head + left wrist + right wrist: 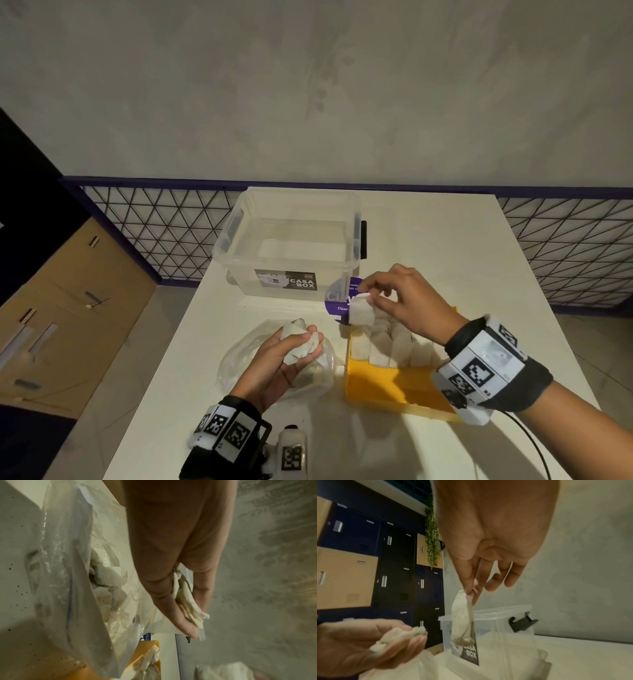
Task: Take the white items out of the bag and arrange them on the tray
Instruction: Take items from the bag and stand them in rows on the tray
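Right hand (394, 301) pinches one limp white sachet (362, 310) by its top edge above the yellow tray's (404, 387) far-left corner; left hand (291, 356) clutches several over the bag (236, 363). Light, soft, probably tearable.

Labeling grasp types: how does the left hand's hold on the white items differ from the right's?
The left hand cups a crumpled bunch of white items, palm up over the bag. The right hand pinches a single white item by its top edge; it hangs above the yellow tray. Both hands are off the table.
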The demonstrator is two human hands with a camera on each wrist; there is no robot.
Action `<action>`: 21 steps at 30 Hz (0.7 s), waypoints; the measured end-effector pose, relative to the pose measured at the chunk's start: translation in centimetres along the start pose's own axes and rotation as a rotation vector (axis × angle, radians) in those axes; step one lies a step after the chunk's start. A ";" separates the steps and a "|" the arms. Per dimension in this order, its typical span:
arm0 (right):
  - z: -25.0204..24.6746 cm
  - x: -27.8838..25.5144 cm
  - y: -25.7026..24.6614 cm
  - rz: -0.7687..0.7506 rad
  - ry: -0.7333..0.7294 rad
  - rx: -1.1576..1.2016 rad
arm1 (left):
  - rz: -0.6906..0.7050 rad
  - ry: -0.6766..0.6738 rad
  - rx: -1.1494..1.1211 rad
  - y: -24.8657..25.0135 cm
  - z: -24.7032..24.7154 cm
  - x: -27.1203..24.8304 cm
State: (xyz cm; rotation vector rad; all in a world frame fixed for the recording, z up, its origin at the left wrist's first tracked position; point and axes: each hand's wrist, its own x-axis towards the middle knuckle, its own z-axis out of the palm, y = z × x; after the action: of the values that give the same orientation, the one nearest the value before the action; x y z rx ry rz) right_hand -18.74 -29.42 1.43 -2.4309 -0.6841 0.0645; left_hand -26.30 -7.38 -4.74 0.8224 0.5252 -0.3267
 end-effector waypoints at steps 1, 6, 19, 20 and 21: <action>-0.2 -0.4 0.7 0.037 -0.007 -0.051 | -0.004 -0.001 0.004 0.0 0.0 0.1; 0.0 -3.1 4.5 0.184 -0.154 -0.264 | -0.017 -0.024 0.016 -0.3 0.0 0.4; 3.7 -5.8 9.4 0.378 -0.292 -0.434 | -0.025 -0.062 0.127 -0.7 0.5 1.0; 3.8 -5.7 9.5 0.376 -0.268 -0.461 | -0.030 -0.063 0.127 -0.8 0.5 1.0; 4.0 -5.6 9.6 0.372 -0.246 -0.486 | -0.036 -0.067 0.124 -0.8 0.5 1.0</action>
State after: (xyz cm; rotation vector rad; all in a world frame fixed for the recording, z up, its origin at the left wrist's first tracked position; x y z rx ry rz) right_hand -19.97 -36.53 -7.90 -3.0302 -0.3666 0.3934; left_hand -25.70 -8.36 -5.46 0.9197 0.4608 -0.4219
